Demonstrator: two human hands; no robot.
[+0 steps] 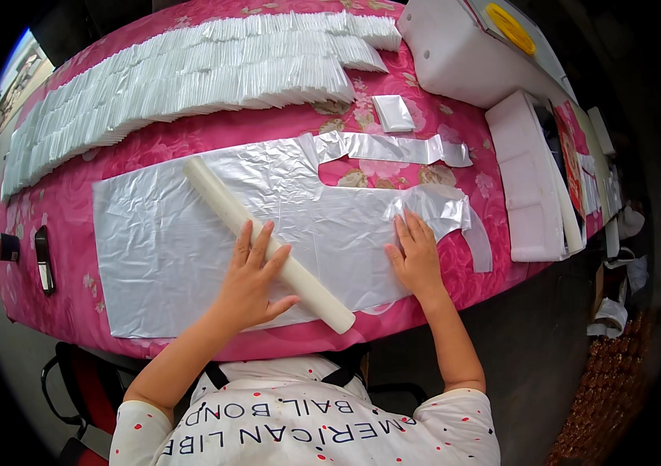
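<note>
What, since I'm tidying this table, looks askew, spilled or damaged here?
Nothing looks spilled or plainly torn. One folded plastic packet lies apart from the packet rows, and the spread silvery plastic bag is wrinkled, its nearer handle bent, unlike the straighter far handle.

The sheet [175, 256] is thin plastic film, crinkled and glossy toward its far edge, duller near. The roller [224, 199] looks smooth and matt, the tablecloth [74, 303] smooth with a slight sheen. Far left, folded packets [214, 74] are glossy film; the far-right box [470, 58] resembles matt foam.
</note>
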